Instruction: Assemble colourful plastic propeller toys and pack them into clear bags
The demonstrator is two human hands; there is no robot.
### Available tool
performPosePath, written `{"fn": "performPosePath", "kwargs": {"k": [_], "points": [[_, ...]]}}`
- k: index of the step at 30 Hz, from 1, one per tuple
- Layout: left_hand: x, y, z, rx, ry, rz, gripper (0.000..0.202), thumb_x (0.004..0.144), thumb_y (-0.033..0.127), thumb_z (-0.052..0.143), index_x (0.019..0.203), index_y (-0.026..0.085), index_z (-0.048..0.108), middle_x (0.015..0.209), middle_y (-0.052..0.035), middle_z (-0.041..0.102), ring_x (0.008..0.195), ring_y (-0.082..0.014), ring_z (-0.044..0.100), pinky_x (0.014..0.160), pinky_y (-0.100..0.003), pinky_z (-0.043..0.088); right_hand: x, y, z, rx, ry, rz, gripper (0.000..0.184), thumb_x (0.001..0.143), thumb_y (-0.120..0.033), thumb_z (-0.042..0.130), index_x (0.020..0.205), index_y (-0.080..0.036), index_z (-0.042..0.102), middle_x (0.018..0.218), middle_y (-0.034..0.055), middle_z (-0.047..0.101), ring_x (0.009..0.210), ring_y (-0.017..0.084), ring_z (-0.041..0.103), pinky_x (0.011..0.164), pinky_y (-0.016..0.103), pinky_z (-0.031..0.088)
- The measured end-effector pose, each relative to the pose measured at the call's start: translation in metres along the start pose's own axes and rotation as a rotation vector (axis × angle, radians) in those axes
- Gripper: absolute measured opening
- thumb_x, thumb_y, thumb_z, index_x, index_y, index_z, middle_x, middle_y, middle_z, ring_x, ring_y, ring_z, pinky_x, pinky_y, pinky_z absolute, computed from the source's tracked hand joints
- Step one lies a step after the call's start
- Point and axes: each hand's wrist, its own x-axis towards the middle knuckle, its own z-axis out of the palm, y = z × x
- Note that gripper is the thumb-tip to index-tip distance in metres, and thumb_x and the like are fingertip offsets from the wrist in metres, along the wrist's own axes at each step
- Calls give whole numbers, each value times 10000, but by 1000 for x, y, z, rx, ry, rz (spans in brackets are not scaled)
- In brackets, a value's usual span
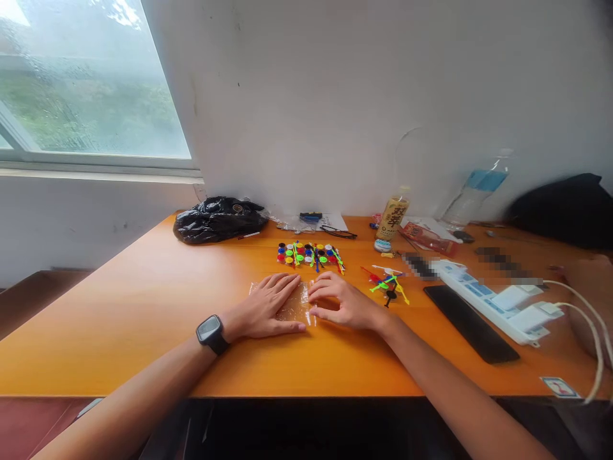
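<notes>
Left hand lies palm down on a clear bag, which sits on the table near the front edge. Its fingers are stretched out close to each other, thumb spread off to the side; it presses rather than grips. Right hand is at the bag's right edge, fingers curved, thumb and index slightly apart. Can't tell whether its fingertips touch the film or hover just over it; no pinch shows.

Step in hand looks like working the film flat. To do it well: left palm as anchor, light even weight, no sliding, since thin film probably creases and creeps with the skin. Right fingertips best come in low at the edge, soft pads rather than nails, so the film doesn't tear. A small pinch of thumb and index on one layer would likely give better control than a broad grab. Any pull is best kept slow and level with the tabletop, away from the left palm; lifting would probably bunch the film.

Glare makes the bag's edges hard to read, so feeling for the rim probably beats looking. Coloured pieces lie in groups just beyond the hands, and loose sticks lie to the right, near the right forearm; wide elbow swings could scatter those. Watch sits on the left wrist, clear of the film.
</notes>
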Motion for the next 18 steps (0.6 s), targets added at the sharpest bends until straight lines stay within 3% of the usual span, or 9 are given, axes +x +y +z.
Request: {"fn": "performPosePath", "kwargs": {"k": [5, 9, 15, 18], "points": [[0, 0, 0, -1, 19, 6, 1011, 870, 813, 612, 1641, 223, 329, 1646, -178, 414, 1506, -406, 379, 1247, -578, 325, -2, 9, -1, -36, -104, -16, 374, 896, -493, 789, 1231, -326, 798, 1343, 39, 733, 1430, 351, 439, 1200, 562, 406], [1, 2, -2, -21, 50, 20, 1004, 841, 787, 676, 1618, 235, 362, 1594, -181, 470, 1438, -408, 445, 1197, -573, 382, -4, 11, 0, -11, -127, -1, 620, 862, -525, 817, 1435, -336, 677, 1435, 41, 684, 1488, 364, 381, 1226, 591, 378], [0, 2, -2, -71, 131, 43, 1032, 852, 728, 705, 1658, 264, 258, 1478, -168, 567, 1284, -383, 557, 1102, -563, 449, -3, 5, 0, -23, -151, -39, 510, 837, -522, 838, 1300, -323, 757, 1447, 39, 668, 1508, 357, 371, 1240, 563, 367], [0, 1, -2, -87, 150, 34, 999, 879, 692, 696, 1666, 280, 240, 1480, -160, 569, 1288, -375, 565, 1102, -555, 445, -1, 0, 4, -48, -132, -38, 653, 811, -505, 862, 1411, -326, 678, 1485, 56, 637, 1524, 370, 346, 1232, 586, 358]]}}
